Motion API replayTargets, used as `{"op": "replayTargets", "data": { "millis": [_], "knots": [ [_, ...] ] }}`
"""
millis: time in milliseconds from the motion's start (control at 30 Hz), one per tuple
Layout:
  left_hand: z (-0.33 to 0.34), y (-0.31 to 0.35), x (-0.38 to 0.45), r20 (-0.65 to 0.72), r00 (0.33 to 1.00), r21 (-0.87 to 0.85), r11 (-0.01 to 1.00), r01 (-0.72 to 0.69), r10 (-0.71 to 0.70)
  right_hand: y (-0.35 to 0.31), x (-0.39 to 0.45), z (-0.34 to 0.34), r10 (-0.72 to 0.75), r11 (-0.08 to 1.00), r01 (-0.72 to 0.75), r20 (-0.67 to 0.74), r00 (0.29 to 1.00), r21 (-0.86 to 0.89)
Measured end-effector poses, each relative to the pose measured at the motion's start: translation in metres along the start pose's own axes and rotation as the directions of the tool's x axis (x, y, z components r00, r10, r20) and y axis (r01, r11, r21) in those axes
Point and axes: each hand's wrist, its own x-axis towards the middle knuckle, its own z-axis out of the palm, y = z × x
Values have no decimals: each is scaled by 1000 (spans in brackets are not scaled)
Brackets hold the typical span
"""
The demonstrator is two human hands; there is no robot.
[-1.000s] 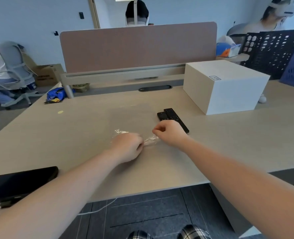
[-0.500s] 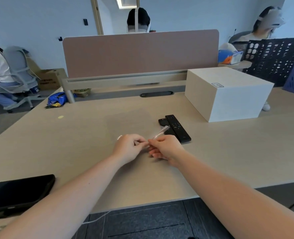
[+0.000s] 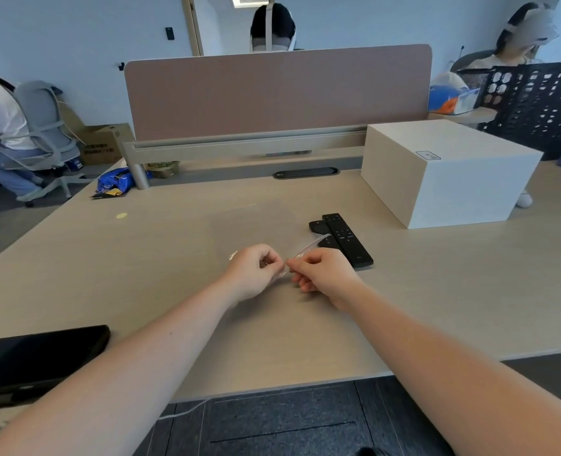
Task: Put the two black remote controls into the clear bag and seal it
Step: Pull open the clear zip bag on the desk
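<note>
A clear bag (image 3: pixel 256 225) lies flat on the desk in front of me, almost invisible against the wood. My left hand (image 3: pixel 252 271) and my right hand (image 3: pixel 321 274) meet at its near edge, each pinching the bag's rim between thumb and fingers. Part of that rim (image 3: pixel 312 246) is lifted off the desk and slants up to the right. Two black remote controls lie side by side just right of the bag. The longer remote (image 3: pixel 348 240) is on the right. The other remote (image 3: pixel 320 227) is partly behind the lifted rim.
A white box (image 3: pixel 446 172) stands on the desk right of the remotes. A black phone-like slab (image 3: pixel 39 357) lies at the near left edge. A brown divider panel (image 3: pixel 277 90) closes the back of the desk. People sit beyond it and at the left.
My hands have come together at the bag's near edge and lifted the rim off the desk; a second ago they were apart, pressing it down. The remotes have not moved.
</note>
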Motion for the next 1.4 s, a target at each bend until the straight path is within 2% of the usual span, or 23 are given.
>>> {"op": "replayTargets", "data": {
  "millis": [167, 267, 433, 633, 800, 900, 933, 1000, 1100, 1200, 1333, 1400],
  "knots": [
    [2, -2, -3, 29, 999, -163, 986, 43, -39, 3, -2, 1, -34, 999, 34, -15, 999, -9],
    [2, -2, -2, 21, 998, -204, 977, 61, -58, 4, -1, 1, -41, 999, 41, -15, 999, -24],
    [8, 0, -2, -47, 999, -72, 997, 0, -3, 3, 1, -2, -32, 999, 32, -14, 999, -28],
    [9, -1, 0, 18, 987, 185, 970, -160, 159, 6, 2, -5, -39, 999, 39, 10, 999, -24],
    [5, -2, 0, 10, 992, 104, 986, -127, 127, 6, 0, -6, -42, 997, 43, 11, 999, -56],
    [4, 2, 2, 15, 992, 168, 978, -126, 125, 3, -1, -3, -16, 997, 16, -3, 1000, -79],
    [6, 5, 4, -4, 992, 216, 968, -126, 130, 2, 0, -3, -2, 997, 1, -7, 1000, -79],
    [4, 10, 10, -141, 982, 255, 963, -85, 125, 1, -1, -3, 22, 995, -24, -20, 1000, -100],
    [-20, 13, 23, -353, 934, 192, 981, 5, 64, 2, -4, 0, 39, 988, -48, -66, 997, -145],
    [-42, 16, 25, -468, 876, 247, 969, 1, 118, 0, -3, 3, 55, 982, -71, -94, 994, -178],
    [-43, 25, 16, -598, 768, 252, 964, -91, 229, -4, -1, 2, 107, 983, -116, -70, 992, -145],
    [-35, 23, 15, -576, 796, 208, 975, -77, 186, -5, 0, 1, 119, 984, -126, -62, 991, -125]
  ]
}}
